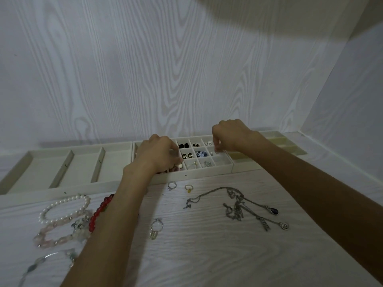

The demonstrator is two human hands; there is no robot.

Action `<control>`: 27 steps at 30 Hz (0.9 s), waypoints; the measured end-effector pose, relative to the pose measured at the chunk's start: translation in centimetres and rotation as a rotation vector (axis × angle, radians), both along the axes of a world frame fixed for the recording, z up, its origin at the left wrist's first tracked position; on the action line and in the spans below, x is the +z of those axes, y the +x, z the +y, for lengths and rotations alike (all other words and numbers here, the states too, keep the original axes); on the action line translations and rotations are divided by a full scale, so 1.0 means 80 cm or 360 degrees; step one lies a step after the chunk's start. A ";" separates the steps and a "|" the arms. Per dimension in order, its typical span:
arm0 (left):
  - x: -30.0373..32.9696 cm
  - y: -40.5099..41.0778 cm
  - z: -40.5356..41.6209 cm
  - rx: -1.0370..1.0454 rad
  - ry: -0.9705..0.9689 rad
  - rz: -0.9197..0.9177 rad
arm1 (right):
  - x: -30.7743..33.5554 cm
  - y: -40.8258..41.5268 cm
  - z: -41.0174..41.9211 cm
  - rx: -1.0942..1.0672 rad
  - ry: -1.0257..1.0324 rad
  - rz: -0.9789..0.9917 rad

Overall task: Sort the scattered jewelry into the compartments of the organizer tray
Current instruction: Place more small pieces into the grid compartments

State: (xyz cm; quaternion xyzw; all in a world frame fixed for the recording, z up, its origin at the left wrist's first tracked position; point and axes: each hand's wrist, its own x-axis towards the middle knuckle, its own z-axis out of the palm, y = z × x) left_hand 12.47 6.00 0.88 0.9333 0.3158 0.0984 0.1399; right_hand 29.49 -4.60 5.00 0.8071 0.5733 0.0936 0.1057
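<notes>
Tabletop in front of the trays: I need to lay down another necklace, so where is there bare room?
Bare wood lies near the front edge, below the tangled necklaces and right of the clear-stone ring. The strip between the pair of small rings and that ring is also free. It is crowded at left, where the pearl bracelet, pink bracelet and red bracelet lie close together.

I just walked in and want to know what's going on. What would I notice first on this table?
First, two hands over the small-celled organizer tray at the back: the left hand with fingers curled at its left cells, the right hand pinching above the right ones. Next, the tangled silver necklaces lying loose on the table in front, on the right. On the left lie a pearl bracelet and a red bead bracelet.
</notes>
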 end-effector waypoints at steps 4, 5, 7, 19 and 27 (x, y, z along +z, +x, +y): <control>0.000 0.000 -0.001 -0.0004 -0.0005 -0.0019 | -0.004 -0.004 0.005 0.0025 -0.0070 -0.0081; 0.000 0.000 -0.001 -0.0006 0.0003 -0.0023 | -0.004 -0.004 0.006 0.0025 -0.0079 -0.0080; 0.001 0.000 -0.002 -0.0010 0.0014 -0.0023 | -0.006 -0.003 0.007 0.0024 -0.0085 -0.0072; 0.002 -0.001 -0.003 -0.0042 0.0028 -0.0007 | -0.009 0.007 0.007 0.0021 -0.0114 0.0010; 0.025 0.000 -0.013 -0.0130 0.0078 -0.0158 | 0.007 0.020 -0.004 0.0022 -0.0108 0.0102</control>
